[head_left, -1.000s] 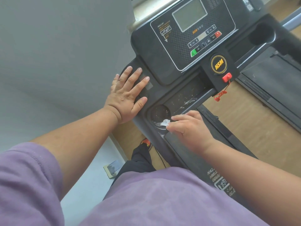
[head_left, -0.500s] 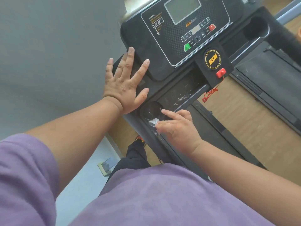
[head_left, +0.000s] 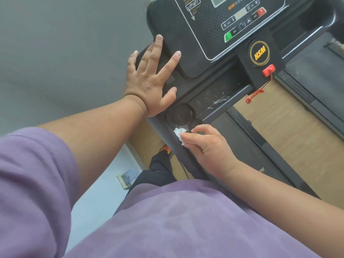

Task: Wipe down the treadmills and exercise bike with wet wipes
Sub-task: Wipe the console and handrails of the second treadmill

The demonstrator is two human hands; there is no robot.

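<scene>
Here, head view: round black cup-holder recess (head_left: pixel 179 114) in the black plastic treadmill console (head_left: pixel 186 58), speckled with pale specks, nothing standing in it. Crumpled white wet wipe (head_left: pixel 179 134) lies on the console edge just below the recess, pinched by the right hand (head_left: pixel 208 146), fingers curled round it. Left hand (head_left: pixel 150 81) flat on the console's left corner, fingers spread wide and straight. Nearby: yellow-ringed HSM badge (head_left: pixel 260 53), red safety key (head_left: pixel 268 70) with red cord (head_left: pixel 254 95) dangling; purple shirt (head_left: pixel 167 220) fills the foreground
</scene>
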